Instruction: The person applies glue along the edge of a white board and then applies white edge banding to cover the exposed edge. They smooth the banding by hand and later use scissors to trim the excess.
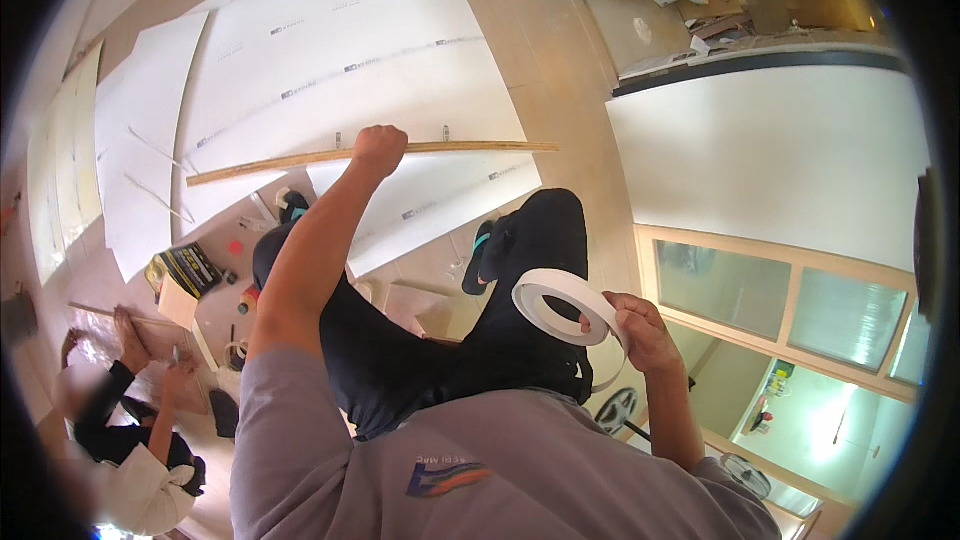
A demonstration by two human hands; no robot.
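Observation:
My left hand [380, 150] is closed around a long, thin wooden strip [475, 146], gripping it near its middle. The strip runs left to right across white printed sheets [340, 50]. Its layered brown edge faces up. In my right hand [647, 332] is a roll of white edge banding [572, 283], pinched at its right side above my right thigh. A loose end of the band [608, 372] hangs below that hand. The fingers behind the roll are partly hidden.
At lower left another person [140, 460] sits near a board [160, 340]. Between us lie a black and yellow box [188, 268] and small tools. A white panel [770, 160] and a wood-framed glazed unit [725, 285] stand at right. A spoked wheel [617, 410] is by my right side.

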